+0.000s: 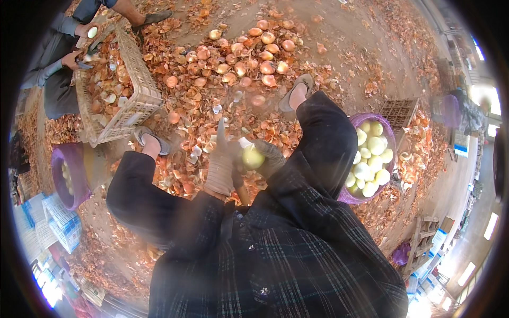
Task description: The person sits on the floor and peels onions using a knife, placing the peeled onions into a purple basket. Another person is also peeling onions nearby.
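A knife [221, 133] with its blade pointing away from me is in my left hand [222, 167], which wears a light ribbed glove and is partly blurred. My right hand [271, 157], in a greyish glove, holds a peeled pale-green onion [253, 156] just right of the knife hand. Some fingers of both hands are hard to make out. Loose onion skins [179, 175] cover the ground below and around my hands. Beyond them lies a heap of unpeeled onions [267, 67]. A purple mesh-lined container [391, 139] at my right holds peeled onions [374, 146].
A co-worker at upper left holds a peeled onion [92, 32] and a knife [84, 65] over a plastic crate [137, 79] of skins. Another purple mesh-lined container [81, 175] stands at left. A crate [399, 111] is at right, and a wooden pallet [421, 242] at lower right.
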The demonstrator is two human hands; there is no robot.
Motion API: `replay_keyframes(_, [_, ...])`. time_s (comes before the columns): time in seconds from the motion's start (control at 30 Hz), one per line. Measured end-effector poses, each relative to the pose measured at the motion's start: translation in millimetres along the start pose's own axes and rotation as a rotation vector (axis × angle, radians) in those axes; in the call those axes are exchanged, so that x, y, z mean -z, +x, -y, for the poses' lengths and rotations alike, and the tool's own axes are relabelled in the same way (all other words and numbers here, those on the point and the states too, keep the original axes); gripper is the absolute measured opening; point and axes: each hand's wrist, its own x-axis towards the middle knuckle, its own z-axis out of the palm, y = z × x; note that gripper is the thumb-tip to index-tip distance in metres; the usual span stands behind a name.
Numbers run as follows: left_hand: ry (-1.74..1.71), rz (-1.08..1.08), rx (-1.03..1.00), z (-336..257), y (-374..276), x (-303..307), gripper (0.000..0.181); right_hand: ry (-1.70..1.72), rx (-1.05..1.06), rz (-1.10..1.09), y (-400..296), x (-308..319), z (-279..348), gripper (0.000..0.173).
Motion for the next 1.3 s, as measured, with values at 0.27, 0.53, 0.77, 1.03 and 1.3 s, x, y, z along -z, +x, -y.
replay_keyframes(0.27, [-0.597, -0.138, 0.365, -53.8, -25.8, -2.9, 0.034, 0.058, 0.01, 0.04, -0.8, 0.9, 0.7, 0.07])
replay_keyframes(0.53, [0.858, -0.161, -0.3, -21.2, 5.2, 6.1, 0.01, -0.429, 0.05, -0.247, 0.9, 26.5, -24.0, 0.059])
replay_keyframes(0.77, [0.831, -0.125, -0.116, -38.4, -43.2, 3.3, 0.025, 0.468, 0.127, -0.174, -5.9, 2.2, -1.5, 0.053])
replay_keyframes(1.03, [0.993, 0.052, 0.039, -19.8, -52.8, -7.4, 0.021, 0.478, 0.194, -0.337, -1.2, 17.2, -10.1, 0.049])
replay_keyframes(1.3, [0.932, 0.007, -0.145, -6.6, -56.1, -7.0, 0.022, 0.43, 0.202, -0.378, 2.0, 19.0, -10.9, 0.047])
